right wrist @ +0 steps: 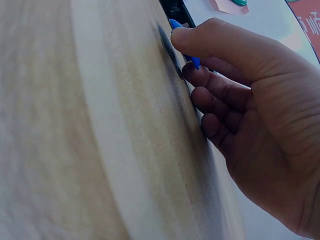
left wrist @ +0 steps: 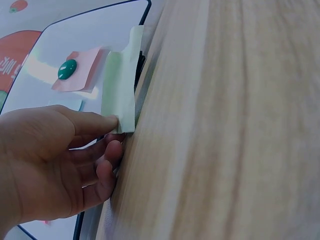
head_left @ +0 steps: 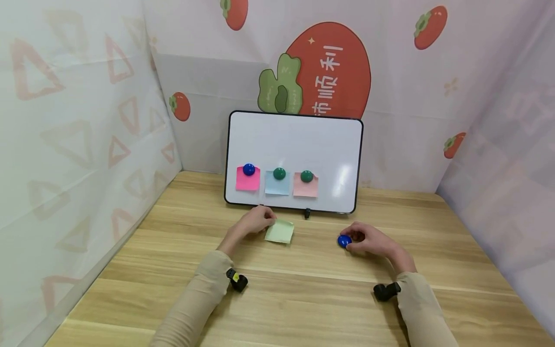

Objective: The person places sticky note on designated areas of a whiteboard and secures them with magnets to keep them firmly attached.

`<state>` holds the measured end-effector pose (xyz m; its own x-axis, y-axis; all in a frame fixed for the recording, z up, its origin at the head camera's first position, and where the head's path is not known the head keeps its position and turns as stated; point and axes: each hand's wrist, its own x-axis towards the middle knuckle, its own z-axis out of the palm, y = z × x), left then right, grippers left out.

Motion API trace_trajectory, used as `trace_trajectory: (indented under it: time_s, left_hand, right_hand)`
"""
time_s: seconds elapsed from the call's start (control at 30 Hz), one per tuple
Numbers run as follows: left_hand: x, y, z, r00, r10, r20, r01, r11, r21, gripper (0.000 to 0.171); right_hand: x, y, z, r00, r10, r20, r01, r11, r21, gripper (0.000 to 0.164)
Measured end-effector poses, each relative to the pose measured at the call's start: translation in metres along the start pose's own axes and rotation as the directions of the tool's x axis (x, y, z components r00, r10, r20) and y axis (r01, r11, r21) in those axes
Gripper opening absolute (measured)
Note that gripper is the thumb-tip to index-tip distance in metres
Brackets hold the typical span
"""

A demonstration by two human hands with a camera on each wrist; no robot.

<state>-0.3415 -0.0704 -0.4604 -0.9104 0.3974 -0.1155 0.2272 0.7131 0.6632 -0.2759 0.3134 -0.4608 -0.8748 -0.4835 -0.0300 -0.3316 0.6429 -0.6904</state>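
My left hand (head_left: 257, 220) pinches a pale green sticky note (head_left: 279, 232) by its left corner, in front of the whiteboard's lower edge. In the left wrist view the thumb lies over the note (left wrist: 120, 92), and the other fingers curl beneath. Farther right, my right hand (head_left: 370, 239) holds a round blue magnet (head_left: 344, 241) between thumb and fingers, close over the tabletop. The right wrist view shows this magnet (right wrist: 195, 61) edge-on, partly covered by the thumb, with a dark shadow beside it on the wood.
A black-framed whiteboard (head_left: 299, 140) leans at the table's back. On it, a blue magnet (head_left: 249, 169) holds a bright pink note (head_left: 247, 183); green magnets (head_left: 279, 173) hold a light blue note (head_left: 277, 188) and a pale pink note (head_left: 305, 189). Patterned curtains surround the wooden table (head_left: 295, 299).
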Motion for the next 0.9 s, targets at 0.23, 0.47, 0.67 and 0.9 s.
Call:
trace_trajectory:
  time_s: [0.23, 0.47, 0.67, 0.9]
  left_hand:
    - [0.0, 0.0013, 0.0012, 1.0, 0.005, -0.001, -0.005, 1.0, 0.017, 0.016]
    - [-0.0007, 0.0016, 0.0022, 1.0, 0.02, -0.008, -0.02, 0.999, 0.038, 0.015]
    - [-0.0027, 0.0011, 0.0026, 1.0, 0.027, -0.009, -0.027, 0.999, 0.038, 0.016]
    - [-0.0019, 0.0023, 0.0017, 0.999, 0.035, -0.026, -0.034, 0.999, 0.025, 0.016]
  right_hand:
    - [0.0001, 0.0024, -0.0004, 1.0, -0.003, -0.005, 0.003, 1.0, 0.002, 0.037]
    - [0.0005, 0.006, -0.0004, 1.0, 0.005, -0.017, -0.005, 1.0, 0.008, 0.037]
    - [0.0001, 0.0039, 0.0007, 1.0, 0.015, -0.011, -0.015, 1.0, 0.022, 0.037]
    - [-0.0005, 0.0007, 0.0, 1.0, 0.017, -0.025, -0.017, 1.0, 0.01, 0.037]
